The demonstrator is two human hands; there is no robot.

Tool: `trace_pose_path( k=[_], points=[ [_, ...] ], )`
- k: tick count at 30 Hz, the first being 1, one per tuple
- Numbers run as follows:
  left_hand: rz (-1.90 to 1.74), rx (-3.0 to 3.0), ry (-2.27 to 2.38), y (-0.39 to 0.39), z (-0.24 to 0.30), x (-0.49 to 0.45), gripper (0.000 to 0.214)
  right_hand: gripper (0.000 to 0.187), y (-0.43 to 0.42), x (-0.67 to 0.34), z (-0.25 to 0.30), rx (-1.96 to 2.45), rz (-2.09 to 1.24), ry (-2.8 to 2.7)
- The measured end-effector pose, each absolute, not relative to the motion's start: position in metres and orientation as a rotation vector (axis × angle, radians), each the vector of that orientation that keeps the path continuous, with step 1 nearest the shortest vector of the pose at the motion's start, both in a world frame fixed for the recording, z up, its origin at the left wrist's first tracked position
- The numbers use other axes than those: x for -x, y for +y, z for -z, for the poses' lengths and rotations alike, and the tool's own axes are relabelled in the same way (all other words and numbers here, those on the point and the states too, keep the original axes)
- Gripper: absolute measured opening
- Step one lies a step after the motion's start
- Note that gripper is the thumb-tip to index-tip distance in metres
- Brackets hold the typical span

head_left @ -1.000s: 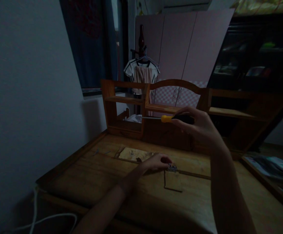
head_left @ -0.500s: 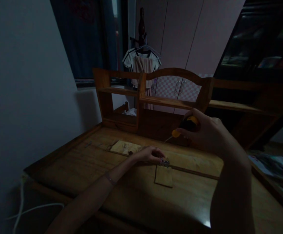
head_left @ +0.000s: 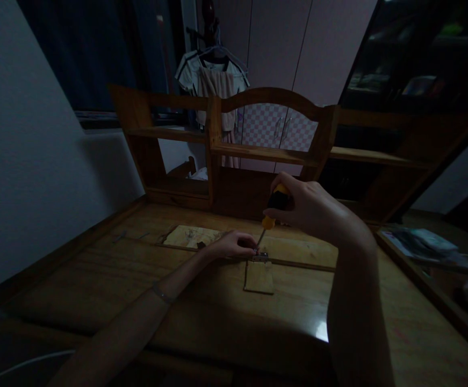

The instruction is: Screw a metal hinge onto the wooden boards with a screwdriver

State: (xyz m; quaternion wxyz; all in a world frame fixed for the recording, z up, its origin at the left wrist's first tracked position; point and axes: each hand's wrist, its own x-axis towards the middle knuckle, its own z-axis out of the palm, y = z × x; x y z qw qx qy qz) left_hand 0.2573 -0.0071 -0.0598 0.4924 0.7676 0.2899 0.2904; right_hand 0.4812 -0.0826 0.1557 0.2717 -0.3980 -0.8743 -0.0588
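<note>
My right hand (head_left: 304,204) is wrapped around the yellow and black handle of a screwdriver (head_left: 269,221), whose shaft slants down to the left. Its tip meets the fingertips of my left hand (head_left: 231,244) at a small metal hinge (head_left: 260,257). Those left fingers are pinched together at the hinge's left end; anything between them is too small to make out. The hinge lies where a small square of wood (head_left: 259,278) meets a long wooden strip (head_left: 302,251) on the desk.
A pale, rough-surfaced patch of board (head_left: 189,236) lies left of my hands, with small metal bits (head_left: 120,235) farther left. A wooden shelf unit (head_left: 266,153) stands along the desk's back. Papers and plastic (head_left: 419,242) lie at the right.
My right hand has brought the screwdriver down and left, from above the desk to the hinge, and tilted it steeper. My left hand stays at the hinge. The whole view has shifted.
</note>
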Motion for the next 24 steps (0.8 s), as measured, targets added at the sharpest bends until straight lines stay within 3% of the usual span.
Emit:
trace_pose_path(
  k=[24],
  points=[
    [-0.753, -1.843, 0.773, -0.009, 0.063, -0.262, 0.032, 0.031, -0.068, -0.475, -0.153, 1.191, 0.021, -2.397]
  ],
)
